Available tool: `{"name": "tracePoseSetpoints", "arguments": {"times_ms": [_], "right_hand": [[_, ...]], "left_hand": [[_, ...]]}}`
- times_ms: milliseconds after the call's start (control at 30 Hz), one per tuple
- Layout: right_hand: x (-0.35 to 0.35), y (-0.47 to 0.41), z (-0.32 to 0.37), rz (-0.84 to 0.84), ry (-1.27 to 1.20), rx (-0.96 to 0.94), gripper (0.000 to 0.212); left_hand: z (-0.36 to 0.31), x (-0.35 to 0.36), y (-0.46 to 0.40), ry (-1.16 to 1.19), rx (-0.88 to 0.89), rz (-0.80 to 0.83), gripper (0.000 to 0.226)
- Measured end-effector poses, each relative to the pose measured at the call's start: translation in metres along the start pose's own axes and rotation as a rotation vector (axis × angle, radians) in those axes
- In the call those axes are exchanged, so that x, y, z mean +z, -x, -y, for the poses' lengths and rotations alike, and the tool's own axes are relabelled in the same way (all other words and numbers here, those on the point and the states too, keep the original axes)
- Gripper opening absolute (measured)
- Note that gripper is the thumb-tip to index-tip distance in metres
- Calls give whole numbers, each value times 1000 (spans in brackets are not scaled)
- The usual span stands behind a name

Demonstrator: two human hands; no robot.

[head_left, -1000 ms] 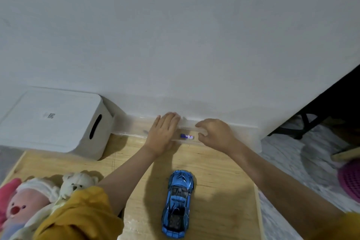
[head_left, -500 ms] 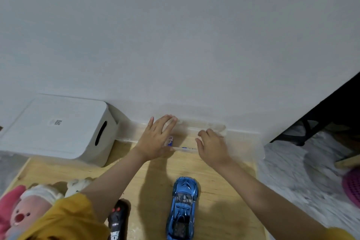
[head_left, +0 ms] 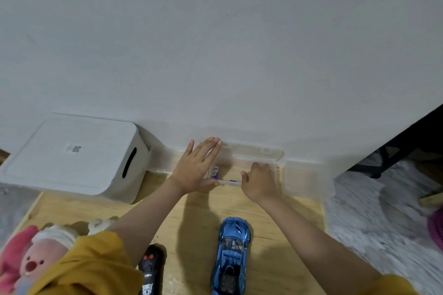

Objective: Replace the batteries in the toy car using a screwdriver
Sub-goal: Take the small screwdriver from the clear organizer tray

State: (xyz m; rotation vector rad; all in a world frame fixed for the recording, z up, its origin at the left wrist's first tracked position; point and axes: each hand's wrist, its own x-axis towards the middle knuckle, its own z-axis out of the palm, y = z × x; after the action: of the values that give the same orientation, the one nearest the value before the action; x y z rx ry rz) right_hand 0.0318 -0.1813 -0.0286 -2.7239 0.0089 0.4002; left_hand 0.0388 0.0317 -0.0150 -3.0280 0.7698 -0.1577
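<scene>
The blue toy car lies on the wooden table, near its front edge, between my forearms. A long clear plastic box stands against the wall. Its lid is tilted up toward the wall. Inside the box a small white and blue battery shows between my hands. My left hand lies flat with straight fingers on the box's left part. The fingers of my right hand bend over the box's front rim; the fingertips are hidden. No screwdriver is in sight.
A black remote control lies left of the car. A white lidded storage bin stands at the back left. A pink plush toy sits at the front left. The table's right edge drops to a grey floor.
The clear lid has come up and now leans toward the wall. My right hand moved from the lid to the box's front rim. The view shifted back, and the remote came into sight.
</scene>
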Motion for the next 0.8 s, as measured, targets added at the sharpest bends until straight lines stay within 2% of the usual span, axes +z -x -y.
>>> {"name": "tracePoseSetpoints", "arguments": {"times_ms": [200,300,467,667,800], "right_hand": [[6,-8,-7,69,-128,-178,28],[2,-13,-7,108,-172,-195,29],[2,-12,-7,138,-245,-204,43],[7,-10,14,236,-379,-243,37],[9,-11,29,225,-309,-275,30]], "left_hand": [[1,2,0,19,6,-12,116],[2,3,0,34,13,-24,116],[1,5,0,37,17,-45,115],[2,6,-1,44,11,-40,113],[1,7,-1,42,8,-29,113]]}}
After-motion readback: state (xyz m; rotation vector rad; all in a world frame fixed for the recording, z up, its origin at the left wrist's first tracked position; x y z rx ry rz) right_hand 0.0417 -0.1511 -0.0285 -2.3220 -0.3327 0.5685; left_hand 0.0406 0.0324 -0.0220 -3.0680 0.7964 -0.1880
